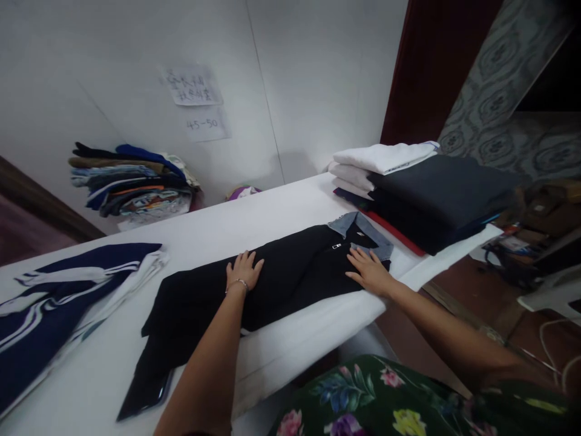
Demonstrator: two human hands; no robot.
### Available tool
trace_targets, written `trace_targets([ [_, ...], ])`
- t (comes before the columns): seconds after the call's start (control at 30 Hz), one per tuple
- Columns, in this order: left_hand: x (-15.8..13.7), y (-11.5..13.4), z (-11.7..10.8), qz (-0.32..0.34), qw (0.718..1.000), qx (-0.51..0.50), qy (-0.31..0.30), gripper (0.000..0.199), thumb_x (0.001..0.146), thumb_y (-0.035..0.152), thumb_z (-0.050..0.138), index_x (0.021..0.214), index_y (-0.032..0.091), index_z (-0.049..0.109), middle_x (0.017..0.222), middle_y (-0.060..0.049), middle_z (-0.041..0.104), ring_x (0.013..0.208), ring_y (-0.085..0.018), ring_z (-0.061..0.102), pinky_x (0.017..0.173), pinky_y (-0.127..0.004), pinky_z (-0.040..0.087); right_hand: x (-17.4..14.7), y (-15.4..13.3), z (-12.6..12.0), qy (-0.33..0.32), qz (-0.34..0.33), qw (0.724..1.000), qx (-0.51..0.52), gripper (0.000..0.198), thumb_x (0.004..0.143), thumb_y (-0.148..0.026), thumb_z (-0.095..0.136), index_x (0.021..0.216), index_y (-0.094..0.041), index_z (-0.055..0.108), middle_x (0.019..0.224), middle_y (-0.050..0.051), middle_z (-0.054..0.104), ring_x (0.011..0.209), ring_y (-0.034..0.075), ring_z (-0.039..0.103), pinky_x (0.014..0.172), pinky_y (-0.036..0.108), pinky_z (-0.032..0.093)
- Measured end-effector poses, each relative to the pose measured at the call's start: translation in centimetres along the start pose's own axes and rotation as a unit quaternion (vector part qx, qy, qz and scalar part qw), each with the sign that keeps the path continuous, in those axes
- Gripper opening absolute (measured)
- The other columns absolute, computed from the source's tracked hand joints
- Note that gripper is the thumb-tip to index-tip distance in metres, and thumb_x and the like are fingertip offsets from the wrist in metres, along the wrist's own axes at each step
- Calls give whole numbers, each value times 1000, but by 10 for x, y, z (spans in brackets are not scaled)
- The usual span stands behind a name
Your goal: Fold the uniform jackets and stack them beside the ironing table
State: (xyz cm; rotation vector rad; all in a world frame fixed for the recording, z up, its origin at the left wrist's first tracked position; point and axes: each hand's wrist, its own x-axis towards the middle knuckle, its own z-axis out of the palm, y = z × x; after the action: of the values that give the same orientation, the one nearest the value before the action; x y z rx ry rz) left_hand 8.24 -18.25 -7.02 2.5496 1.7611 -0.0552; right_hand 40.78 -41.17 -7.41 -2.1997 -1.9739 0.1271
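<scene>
A black shirt with a grey-blue collar (290,260) lies folded lengthwise on the white-covered table (254,221), its collar toward the right. My left hand (244,270) rests flat on the middle of the shirt, fingers spread, a bracelet at the wrist. Near the collar my right hand (370,271) presses flat on the fabric, also with its fingers apart. A small light logo shows on the chest. The shirt's left end trails toward the table's front, close to a dark phone (145,390).
Folded clothes (445,188) are stacked at the table's right end. Navy and white striped garments (68,303) lie on the left. Beyond the far edge stands another clothes pile (131,181). Paper notes (195,85) hang on the wall. A white stool (554,297) stands at the right.
</scene>
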Motion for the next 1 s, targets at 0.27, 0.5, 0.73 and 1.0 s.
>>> trace_targets([
  [0.27,-2,1,-1,-4,1000,-4,0,59,92,53,22,142,26,36,153,-3,24,141,-24,16,111,-51,18,36,-5,-20,73,-34,997,-16,68,92,-60,22,145,-18,31,151,11,28,141,25,17,112,49,14],
  [0.5,-2,0,-1,-8,1000,2,-1,59,92,52,22,142,26,36,153,-3,25,141,-24,16,111,-50,19,127,2,-15,29,28,999,-16,71,91,-60,23,146,-15,27,154,12,19,142,28,10,111,50,14],
  [0.73,-2,0,-1,-7,1000,-2,-3,60,92,53,21,143,25,35,153,-3,23,141,-22,16,112,-50,17,145,15,15,-41,47,998,-10,71,89,-63,24,146,-20,26,156,8,13,142,25,6,111,51,13],
  [1.0,-13,6,-2,-5,999,-51,13,63,90,58,23,143,25,34,153,-5,23,141,-24,15,112,-48,15,146,14,6,-33,51,998,-30,69,89,-61,22,141,-17,36,152,13,24,140,32,17,104,61,22],
])
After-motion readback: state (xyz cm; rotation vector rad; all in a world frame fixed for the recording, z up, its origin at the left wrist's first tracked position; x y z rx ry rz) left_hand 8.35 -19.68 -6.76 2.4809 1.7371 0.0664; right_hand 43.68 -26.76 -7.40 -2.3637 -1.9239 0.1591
